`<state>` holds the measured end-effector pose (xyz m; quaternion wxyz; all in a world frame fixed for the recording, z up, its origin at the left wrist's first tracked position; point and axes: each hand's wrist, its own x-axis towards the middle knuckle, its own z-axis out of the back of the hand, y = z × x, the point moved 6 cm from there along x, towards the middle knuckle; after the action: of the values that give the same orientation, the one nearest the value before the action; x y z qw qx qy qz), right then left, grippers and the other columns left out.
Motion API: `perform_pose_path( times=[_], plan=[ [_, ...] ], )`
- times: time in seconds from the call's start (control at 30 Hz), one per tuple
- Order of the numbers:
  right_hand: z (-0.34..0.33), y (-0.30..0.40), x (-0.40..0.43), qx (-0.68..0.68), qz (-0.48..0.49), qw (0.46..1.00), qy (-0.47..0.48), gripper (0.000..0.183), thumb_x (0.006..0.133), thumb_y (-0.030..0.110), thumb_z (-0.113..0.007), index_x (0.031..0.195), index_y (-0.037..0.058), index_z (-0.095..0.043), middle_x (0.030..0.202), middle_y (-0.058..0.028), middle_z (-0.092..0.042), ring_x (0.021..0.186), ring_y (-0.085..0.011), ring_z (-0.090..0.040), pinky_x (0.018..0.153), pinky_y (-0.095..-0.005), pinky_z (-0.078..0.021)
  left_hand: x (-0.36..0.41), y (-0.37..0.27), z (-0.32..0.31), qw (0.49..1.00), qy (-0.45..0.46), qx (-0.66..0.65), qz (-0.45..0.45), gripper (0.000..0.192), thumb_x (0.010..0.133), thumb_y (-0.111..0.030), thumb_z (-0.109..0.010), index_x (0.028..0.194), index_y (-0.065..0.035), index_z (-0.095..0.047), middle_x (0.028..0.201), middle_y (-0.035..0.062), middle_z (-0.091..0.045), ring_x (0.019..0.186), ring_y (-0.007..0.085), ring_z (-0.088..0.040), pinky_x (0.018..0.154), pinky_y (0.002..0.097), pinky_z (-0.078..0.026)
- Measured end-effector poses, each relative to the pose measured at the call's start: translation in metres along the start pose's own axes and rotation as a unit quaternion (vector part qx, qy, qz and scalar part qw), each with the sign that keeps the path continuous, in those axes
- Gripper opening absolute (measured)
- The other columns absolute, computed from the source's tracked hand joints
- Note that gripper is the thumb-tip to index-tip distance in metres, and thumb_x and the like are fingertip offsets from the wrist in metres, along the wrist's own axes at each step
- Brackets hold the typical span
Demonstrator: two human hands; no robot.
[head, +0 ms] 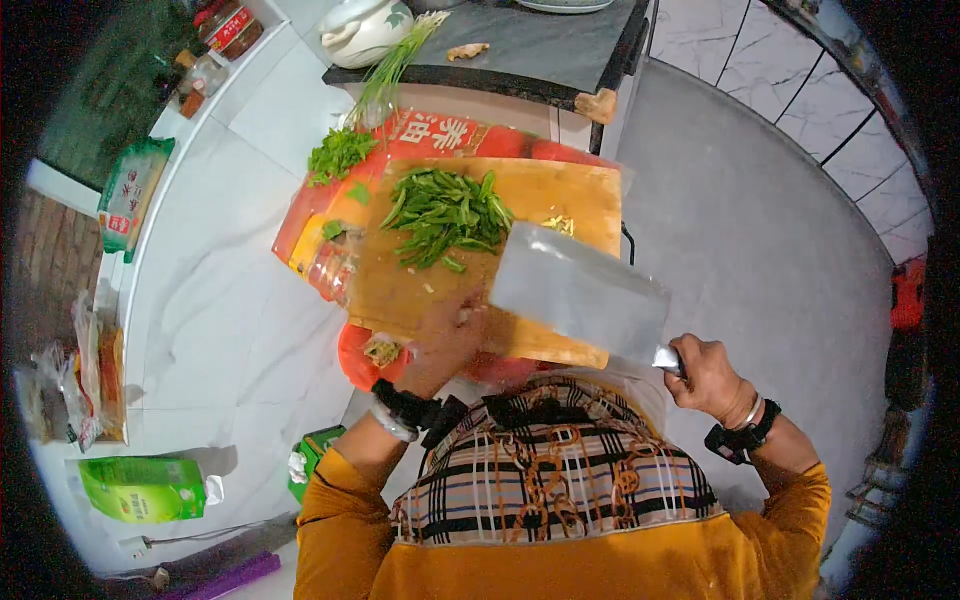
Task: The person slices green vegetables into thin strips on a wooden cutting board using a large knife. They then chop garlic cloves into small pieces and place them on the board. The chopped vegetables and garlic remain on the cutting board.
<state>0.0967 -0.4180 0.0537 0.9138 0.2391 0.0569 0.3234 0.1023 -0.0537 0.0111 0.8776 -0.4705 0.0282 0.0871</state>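
My right hand (703, 379) grips the handle of a broad cleaver (581, 281), whose blade reaches left over a wooden cutting board (555, 337). A heap of cut green peppers (450, 214) lies on the board, close to the blade's far corner. Beyond the blade is a small pile of chopped yellowish bits (559, 223). Motion blurs my left hand (457, 326), which is over the near left part of the board; whether its fingers hold anything is not clear.
A red bowl (358, 356) with scraps sits at the board's near left corner. Under the board spreads a red printed sheet (300, 232), with leafy herbs (341, 154) and scallions (394, 67) at its far side. A dark counter (517, 49) carries a ginger root (468, 51) and a white lidded pot (367, 34).
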Motion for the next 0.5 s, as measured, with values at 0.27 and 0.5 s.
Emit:
perform_pose_path(
  times=[0.27, 0.5],
  plan=[
    [-0.018, -0.007, 0.005, -0.089, 0.009, 0.990, 0.107, 0.022, 0.071, 0.011, -0.067, 0.088, 0.0031, -0.056, 0.074, -0.0164, -0.063, 0.066, -0.0360, -0.064, 0.057, -0.0464, -0.0510, -0.005, 0.005, 0.026, 0.999, -0.029, -0.017, -0.010, 0.035, 0.095, -0.020, -0.058, 0.124, -0.0010, -0.062, 0.103, 0.0077, -0.067, 0.090, 0.0181, -0.062, 0.080, 0.0323, -0.052],
    [-0.002, 0.000, 0.005, 0.355, -0.184, 0.892, 0.212, 0.012, 0.080, 0.011, -0.067, 0.079, 0.0032, -0.057, 0.063, -0.0038, -0.058, 0.051, -0.0135, -0.057, 0.047, -0.0311, -0.0468, 0.003, -0.055, -0.007, 0.977, 0.008, 0.111, -0.183, 0.022, 0.090, -0.014, -0.059, 0.106, -0.0005, -0.063, 0.094, 0.0149, -0.064, 0.087, 0.0304, -0.062, 0.079, 0.0400, -0.050]
  ],
)
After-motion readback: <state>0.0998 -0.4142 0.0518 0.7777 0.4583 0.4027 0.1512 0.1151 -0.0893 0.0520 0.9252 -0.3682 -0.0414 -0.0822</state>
